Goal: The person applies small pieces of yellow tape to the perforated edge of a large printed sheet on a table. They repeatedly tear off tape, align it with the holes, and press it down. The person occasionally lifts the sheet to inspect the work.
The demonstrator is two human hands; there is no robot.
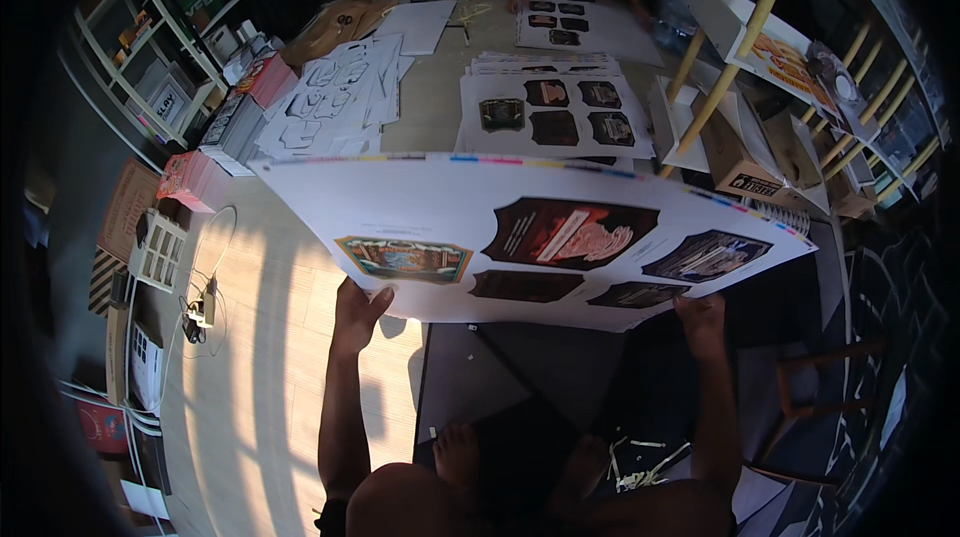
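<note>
A large white printed sheet (pixel 430 197) is held up in front of me, tilted, with several dark label designs and a strip of colour marks along its far edge. My left hand (pixel 361 315) grips its near left part, thumb on the printed face. At the near right, my right hand (pixel 699 322) pinches the sheet's edge in the same way. The fingers beneath the sheet are hidden. Just beyond it lies a stack of similar printed sheets (pixel 520 145). To the left of that stack is a loose pile of white sheets with cut-out outlines (pixel 325 97).
Two people sit at the far side; one person's hand (pixel 519 0) touches another printed sheet (pixel 570 43). Bundled cards (pixel 232 132) line the left, near a power strip (pixel 203 305). Bamboo-pole shelving (pixel 690 77) stands right, a small wooden stool (pixel 790 387) nearer. Paper scraps (pixel 645 462) lie by my feet.
</note>
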